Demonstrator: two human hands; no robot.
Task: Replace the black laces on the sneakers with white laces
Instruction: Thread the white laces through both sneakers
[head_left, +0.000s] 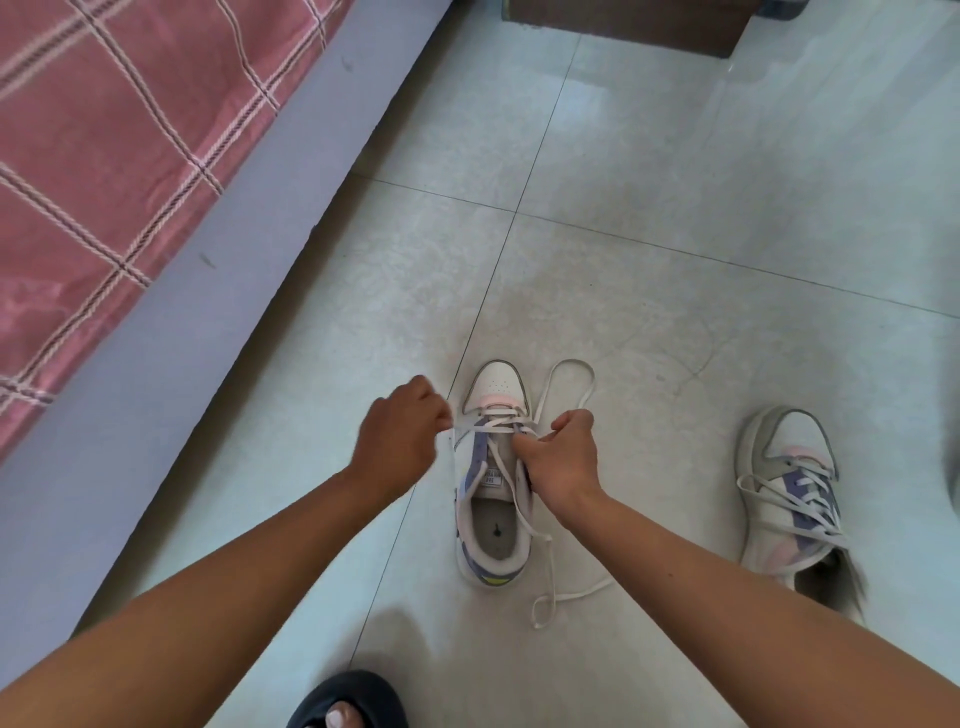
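A white, pink and blue sneaker (493, 530) stands on the tiled floor, toe pointing away from me. A white lace (566, 384) is threaded through its lower eyelets; one end loops past the toe, the other trails by the heel. My left hand (400, 441) pinches the lace just left of the eyelets and holds it taut. My right hand (563, 462) grips the lace at the right eyelets, over the tongue. A second matching sneaker (789, 493) with a white lace through it stands to the right. No black laces are in view.
A bed with a pink checked cover (104, 156) and a grey frame (218, 291) runs along the left. A brown box or furniture base (623, 21) sits at the far top. My foot in a black slipper (348, 701) is at the bottom edge.
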